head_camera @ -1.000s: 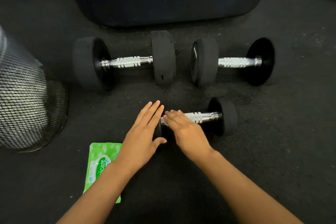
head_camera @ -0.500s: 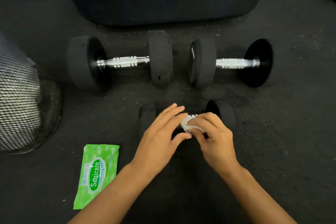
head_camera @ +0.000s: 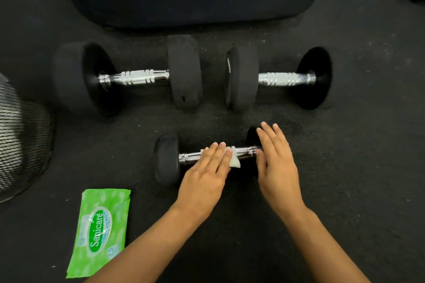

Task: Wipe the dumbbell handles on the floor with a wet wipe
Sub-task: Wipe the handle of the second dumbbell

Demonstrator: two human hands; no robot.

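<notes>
Left hand (head_camera: 207, 167) presses the limp wet wipe (head_camera: 235, 160) flat-fingered on the small dumbbell's chrome handle (head_camera: 190, 157) (probably heavy, roll-prone), right hand (head_camera: 277, 163) steadying its end, fingers straight.

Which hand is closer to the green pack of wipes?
The left hand. It presses a wipe on the small dumbbell's handle, right of and above the green pack. The right hand is farther right.

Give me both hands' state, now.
Left hand: open, straight fingers pressing the wet wipe on the small dumbbell's handle.
Right hand: open, holding nothing.
</notes>
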